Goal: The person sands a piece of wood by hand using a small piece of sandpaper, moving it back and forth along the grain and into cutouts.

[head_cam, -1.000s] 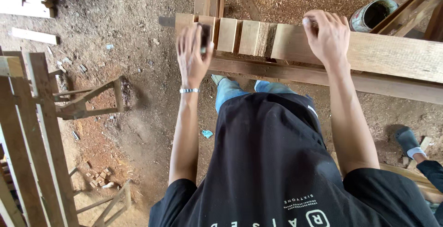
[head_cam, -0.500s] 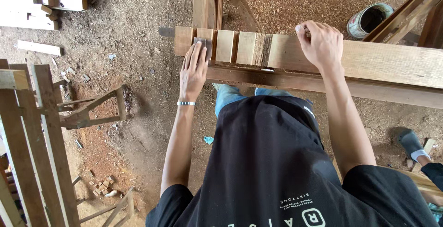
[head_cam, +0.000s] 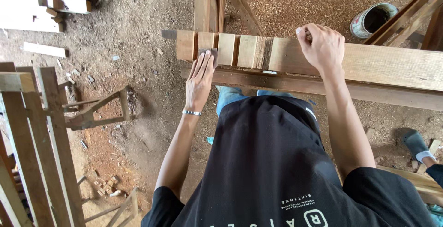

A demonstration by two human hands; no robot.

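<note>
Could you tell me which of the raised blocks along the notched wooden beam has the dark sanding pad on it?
The second block from the beam's left end: the left hand presses the dark sanding pad on it. The other blocks are bare.

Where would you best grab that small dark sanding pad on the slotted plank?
Probably by the sanding pad's two short edges, coming straight down from above. It lies flat on the plank, so only its top and edges are free. The left hand presses its fingers flat on it; the right hand steadies the plank.

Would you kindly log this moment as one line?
left hand: flat on sanding pad | right hand: grip on notched beam | bucket: behind beam
</note>
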